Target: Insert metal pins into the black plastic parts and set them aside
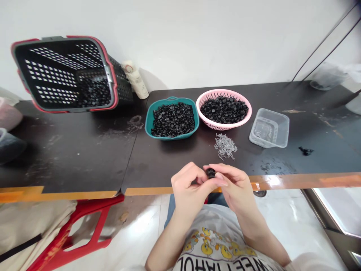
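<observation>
Just above the table's front edge, my left hand (190, 184) and my right hand (235, 184) meet with fingers closed on one small round black plastic part (210, 172). Thumbs and fingertips cover much of it, so its full shape is hidden. Beyond my hands lies a loose pile of small grey metal pins or screws (225, 146). Behind that pile, a pink basket (199, 98) holds many black round caps (224, 109). To its left, a teal tray (172, 138) is filled with small black ring-like parts (173, 118).
A clear plastic tub (283, 131) with a few grey pieces stands right of the pile. Small black bits (306, 151) lie farther right. At the back left, a tilted black basket with a red rim (115, 94) holds black parts beside a white bottle (137, 79). A red stool (98, 226) is below.
</observation>
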Motion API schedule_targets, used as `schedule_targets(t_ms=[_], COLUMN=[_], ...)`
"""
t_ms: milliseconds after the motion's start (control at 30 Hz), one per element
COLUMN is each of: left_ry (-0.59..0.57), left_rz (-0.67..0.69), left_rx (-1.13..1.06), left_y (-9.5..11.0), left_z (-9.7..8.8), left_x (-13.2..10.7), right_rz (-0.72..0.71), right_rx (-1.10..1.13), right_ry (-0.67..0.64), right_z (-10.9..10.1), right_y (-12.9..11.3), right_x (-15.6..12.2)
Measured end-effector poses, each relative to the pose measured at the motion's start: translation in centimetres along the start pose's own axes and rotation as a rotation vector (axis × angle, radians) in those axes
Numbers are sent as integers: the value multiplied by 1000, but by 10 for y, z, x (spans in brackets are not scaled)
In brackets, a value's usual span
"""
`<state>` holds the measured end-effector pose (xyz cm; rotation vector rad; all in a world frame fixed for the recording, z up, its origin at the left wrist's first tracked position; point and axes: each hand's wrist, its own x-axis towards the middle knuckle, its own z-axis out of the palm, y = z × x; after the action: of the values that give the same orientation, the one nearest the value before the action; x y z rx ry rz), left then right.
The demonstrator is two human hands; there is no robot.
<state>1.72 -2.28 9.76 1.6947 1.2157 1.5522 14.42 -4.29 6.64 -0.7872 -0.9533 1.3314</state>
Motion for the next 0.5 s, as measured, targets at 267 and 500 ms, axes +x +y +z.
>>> schedule_targets(t_ms=[267, 500], left_ry=[-151, -316], left_rz=[-71, 11], left_rx=[-95, 4], left_y=[1, -3], left_z=[-7, -21], left_x=[-4, -10], right_rz=[-4, 2], right_rx=[-18, -56], right_ry=[35, 57], right_z=[2, 2], right_y=[1, -2], right_x=[-1, -4])
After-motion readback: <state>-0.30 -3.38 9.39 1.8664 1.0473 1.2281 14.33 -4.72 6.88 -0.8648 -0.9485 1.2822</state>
